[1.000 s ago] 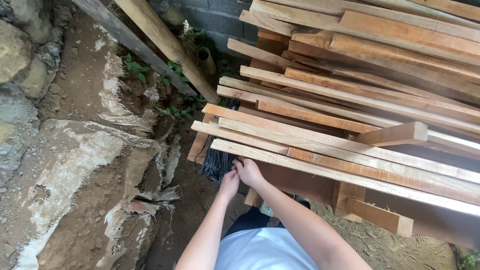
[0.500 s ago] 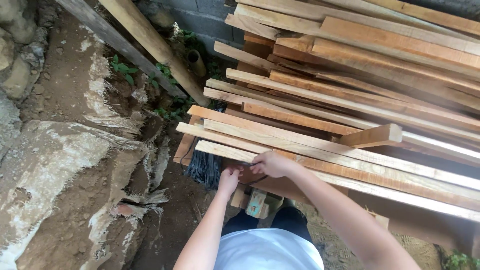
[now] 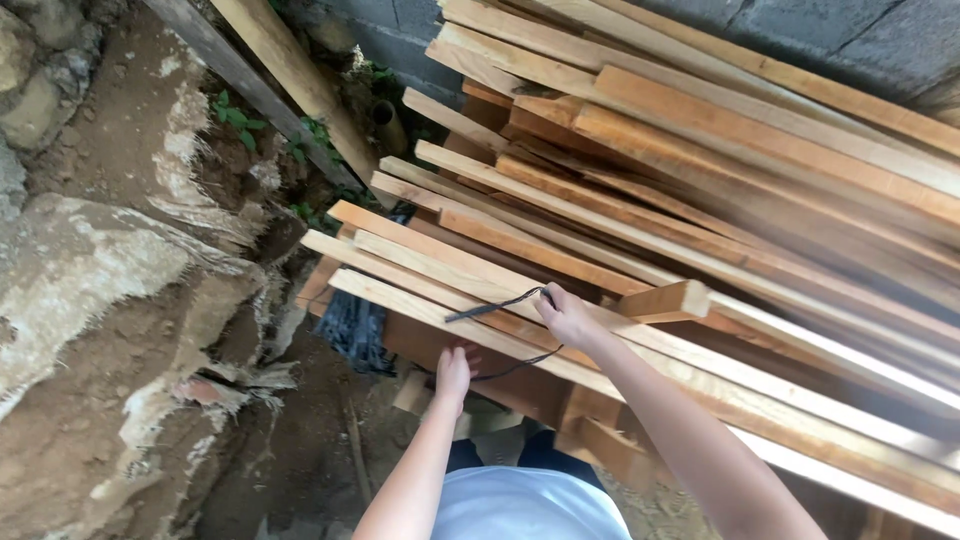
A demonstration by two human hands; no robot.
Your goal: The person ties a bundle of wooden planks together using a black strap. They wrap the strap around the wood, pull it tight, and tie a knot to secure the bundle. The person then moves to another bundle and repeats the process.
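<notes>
As seen from the head camera, the right hand point(image 3: 566, 314) pinches a thin dark cord point(image 3: 497, 304) atop stacked wooden planks point(image 3: 640, 215), while the left hand point(image 3: 453, 372) presses open against the lowest plank's point(image 3: 400, 296) underside.

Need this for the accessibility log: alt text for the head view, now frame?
Seen from above, a person's right hand holds a thin dark cord on top of a stack of long wooden planks, while the left hand reaches under the stack's lowest plank. Bare earth and rock lie to the left, and a grey block wall stands behind.
</notes>
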